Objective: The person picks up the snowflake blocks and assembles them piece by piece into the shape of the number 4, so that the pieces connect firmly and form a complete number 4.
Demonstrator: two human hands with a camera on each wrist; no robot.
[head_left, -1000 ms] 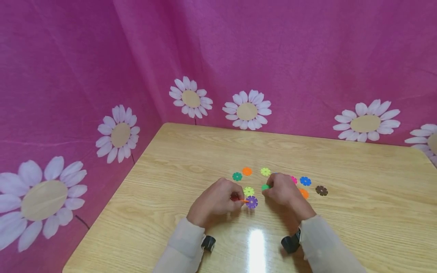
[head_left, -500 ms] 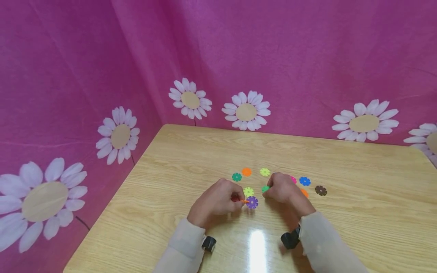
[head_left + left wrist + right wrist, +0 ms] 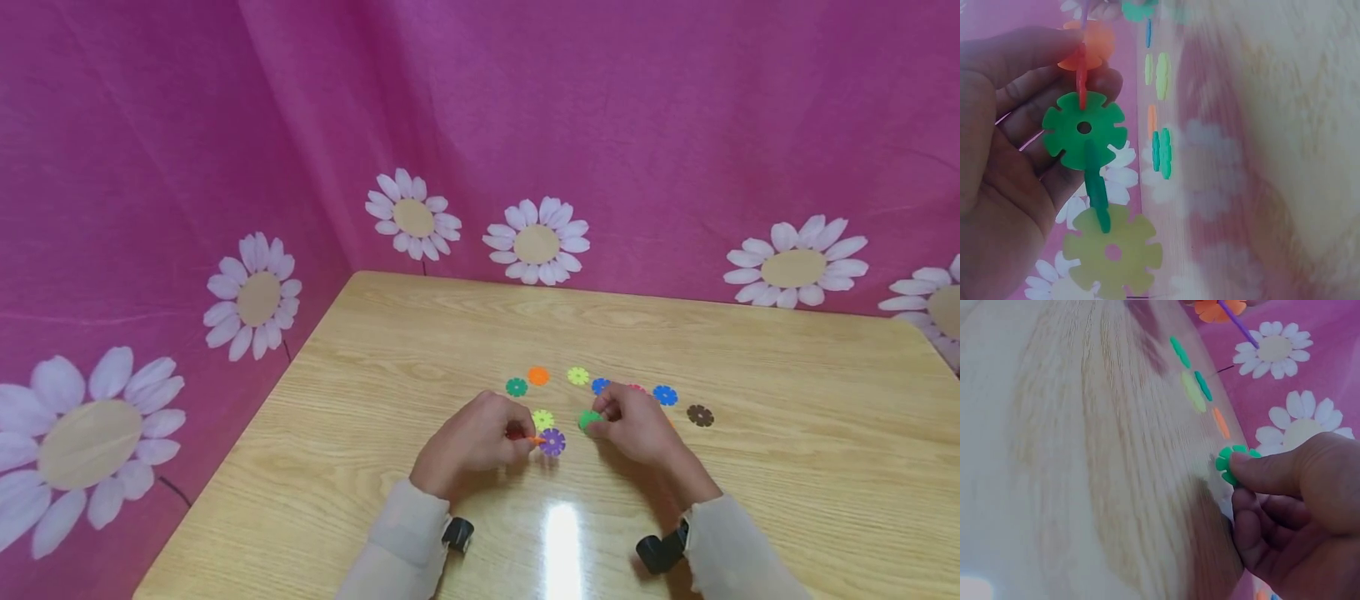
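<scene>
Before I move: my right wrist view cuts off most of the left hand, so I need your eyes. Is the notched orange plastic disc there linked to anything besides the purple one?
Observer: Yes. The left wrist view shows a notched red plastic disc, edge-on, joining that orange disc to a notched green disc.
Operator: And which disc lies farthest right on the wood-grain table?
Observer: In the head view, a notched brown plastic disc.
</scene>
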